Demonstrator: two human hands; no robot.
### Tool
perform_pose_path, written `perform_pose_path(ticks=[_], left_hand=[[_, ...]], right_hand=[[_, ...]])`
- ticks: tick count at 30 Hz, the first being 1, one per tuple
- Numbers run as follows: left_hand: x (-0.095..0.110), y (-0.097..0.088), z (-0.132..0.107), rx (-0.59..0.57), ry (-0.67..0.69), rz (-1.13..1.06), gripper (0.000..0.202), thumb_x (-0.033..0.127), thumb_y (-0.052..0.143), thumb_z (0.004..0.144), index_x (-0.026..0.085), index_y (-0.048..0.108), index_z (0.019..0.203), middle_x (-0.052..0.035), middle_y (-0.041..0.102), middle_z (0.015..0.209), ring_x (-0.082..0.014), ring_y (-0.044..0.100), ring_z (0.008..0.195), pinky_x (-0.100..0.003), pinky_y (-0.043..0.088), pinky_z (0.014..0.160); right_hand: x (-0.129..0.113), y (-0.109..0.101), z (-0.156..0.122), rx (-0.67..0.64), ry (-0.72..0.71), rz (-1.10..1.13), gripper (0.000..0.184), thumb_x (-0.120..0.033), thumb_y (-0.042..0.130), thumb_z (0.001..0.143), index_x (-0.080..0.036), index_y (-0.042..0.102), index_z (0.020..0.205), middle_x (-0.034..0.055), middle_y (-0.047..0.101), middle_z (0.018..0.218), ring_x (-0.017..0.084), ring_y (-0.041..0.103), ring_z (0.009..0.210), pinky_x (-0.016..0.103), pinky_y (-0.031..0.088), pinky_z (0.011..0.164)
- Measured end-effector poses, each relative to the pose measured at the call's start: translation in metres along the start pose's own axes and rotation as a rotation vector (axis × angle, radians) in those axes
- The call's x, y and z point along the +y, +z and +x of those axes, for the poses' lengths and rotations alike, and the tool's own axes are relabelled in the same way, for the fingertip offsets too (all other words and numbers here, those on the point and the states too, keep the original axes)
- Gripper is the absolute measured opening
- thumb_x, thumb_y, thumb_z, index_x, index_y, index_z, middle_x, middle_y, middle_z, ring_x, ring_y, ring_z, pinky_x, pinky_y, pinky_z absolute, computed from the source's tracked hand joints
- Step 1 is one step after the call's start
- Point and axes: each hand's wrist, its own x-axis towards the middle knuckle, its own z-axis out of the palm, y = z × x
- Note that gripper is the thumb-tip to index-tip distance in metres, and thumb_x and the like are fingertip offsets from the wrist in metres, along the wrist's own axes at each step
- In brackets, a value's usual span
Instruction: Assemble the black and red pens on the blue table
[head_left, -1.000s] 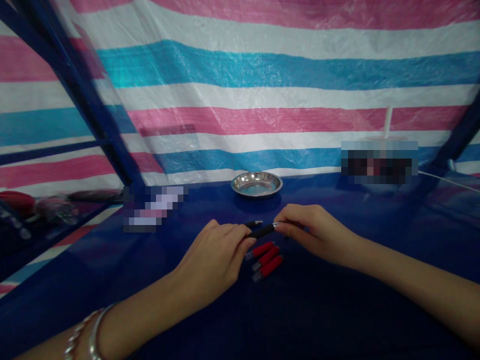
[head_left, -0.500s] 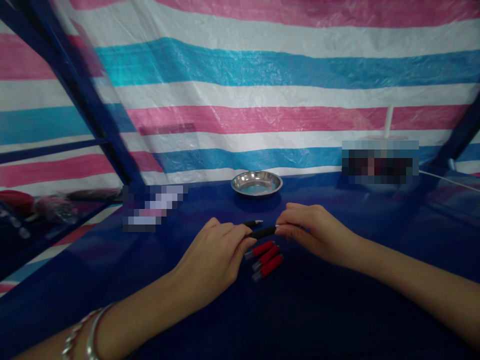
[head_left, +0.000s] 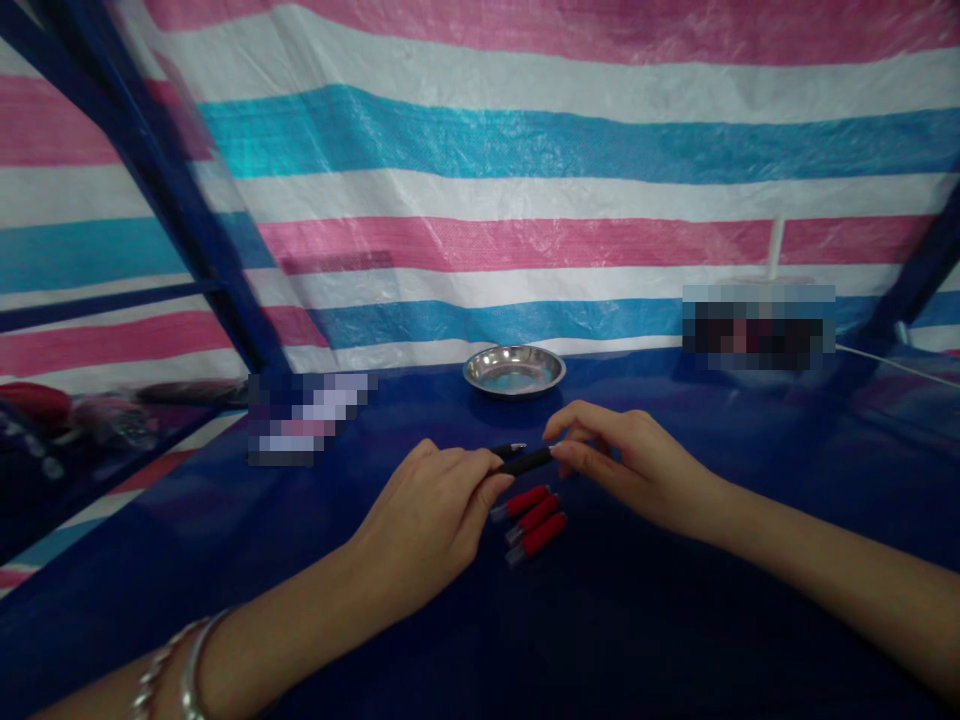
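Observation:
My left hand (head_left: 439, 500) is closed around the barrel of a black pen (head_left: 526, 463), with its tip end pointing right. At that tip, the thumb of my right hand (head_left: 626, 455) touches the pen, and the index finger is raised a little above it; the other fingers curl behind the thumb. A second black pen (head_left: 511, 449) shows just beyond my left fingers, its silver tip visible and the rest hidden by the hand. Below the held pen lie three red pieces with clear ends, looking like pen grips (head_left: 538, 515), side by side on the blue table (head_left: 600, 620).
A round steel dish (head_left: 514, 372) stands near the table's back edge. Blurred-out items lie at the left (head_left: 311, 420) and back right (head_left: 757, 325). Blue frame posts (head_left: 161, 190) and a striped plastic sheet (head_left: 525, 140) enclose the table. Bagged things (head_left: 112, 415) sit at the far left.
My right index finger has lifted from the pen tip, and the pinch has loosened. My left hand and the pen stay in place.

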Motion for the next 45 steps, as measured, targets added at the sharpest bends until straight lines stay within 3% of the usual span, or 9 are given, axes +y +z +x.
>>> perform_pose_path(ticks=[9, 15, 24, 28, 32, 36, 45], left_hand=[[-0.0005, 0.0011, -0.0009, -0.035, 0.012, -0.027, 0.027, 0.026, 0.029, 0.086, 0.018, 0.054, 0.081, 0.0012, 0.06, 0.071, -0.0098, 0.052, 0.064, -0.025, 0.031, 0.061], [-0.002, 0.0023, -0.0008, -0.062, -0.012, -0.027, 0.025, 0.028, 0.03, 0.085, 0.019, 0.054, 0.082, 0.0017, 0.06, 0.072, -0.0107, 0.052, 0.066, -0.026, 0.031, 0.062], [0.0002, 0.0006, 0.0001, -0.053, -0.031, 0.0, 0.028, 0.026, 0.028, 0.085, 0.017, 0.054, 0.079, 0.0007, 0.059, 0.069, -0.0099, 0.049, 0.06, -0.024, 0.031, 0.059], [0.0002, 0.0007, 0.0002, -0.052, -0.03, 0.003, 0.028, 0.026, 0.028, 0.086, 0.018, 0.054, 0.078, 0.0009, 0.059, 0.069, -0.0103, 0.05, 0.062, -0.024, 0.032, 0.059], [0.0006, 0.0007, 0.0, -0.039, -0.015, -0.009, 0.027, 0.026, 0.029, 0.085, 0.018, 0.054, 0.079, 0.0011, 0.059, 0.07, -0.0096, 0.051, 0.061, -0.024, 0.032, 0.06], [0.0006, 0.0012, -0.0007, -0.041, -0.019, -0.011, 0.027, 0.026, 0.028, 0.086, 0.018, 0.054, 0.081, 0.0012, 0.059, 0.07, -0.0101, 0.052, 0.063, -0.025, 0.033, 0.062], [-0.0002, 0.0005, -0.0001, -0.083, -0.03, -0.015, 0.025, 0.027, 0.03, 0.085, 0.018, 0.053, 0.082, 0.0012, 0.059, 0.072, -0.0112, 0.051, 0.063, -0.025, 0.032, 0.06]], right_hand=[[0.0017, 0.0024, -0.0003, -0.033, -0.039, 0.071, 0.014, -0.023, 0.039, 0.084, -0.016, 0.05, 0.09, -0.002, 0.058, 0.065, 0.006, 0.053, 0.06, 0.017, 0.037, 0.056], [-0.0007, 0.0018, -0.001, -0.006, -0.091, 0.073, 0.011, -0.015, 0.044, 0.08, -0.015, 0.049, 0.09, -0.0021, 0.059, 0.067, 0.006, 0.053, 0.06, 0.015, 0.036, 0.052], [0.0013, 0.0013, -0.0014, 0.038, -0.145, -0.042, 0.006, -0.013, 0.05, 0.076, -0.015, 0.051, 0.082, -0.0007, 0.055, 0.074, 0.006, 0.048, 0.064, 0.017, 0.035, 0.056], [0.0018, 0.0022, -0.0016, 0.031, -0.114, 0.018, 0.009, -0.018, 0.053, 0.076, -0.016, 0.048, 0.083, -0.0019, 0.052, 0.07, 0.005, 0.046, 0.058, 0.017, 0.034, 0.052], [0.0013, 0.0025, -0.0012, -0.039, -0.064, 0.091, 0.008, -0.024, 0.044, 0.082, -0.016, 0.044, 0.085, -0.0022, 0.053, 0.065, 0.006, 0.047, 0.056, 0.017, 0.034, 0.051], [0.0003, 0.0027, -0.0006, -0.055, -0.05, 0.112, 0.007, -0.02, 0.038, 0.084, -0.016, 0.044, 0.086, -0.0021, 0.054, 0.063, 0.006, 0.05, 0.057, 0.017, 0.035, 0.053], [-0.0005, 0.0021, -0.0017, -0.022, -0.113, 0.085, 0.002, -0.014, 0.043, 0.079, -0.016, 0.044, 0.08, -0.0021, 0.052, 0.065, 0.006, 0.047, 0.057, 0.017, 0.035, 0.053]])
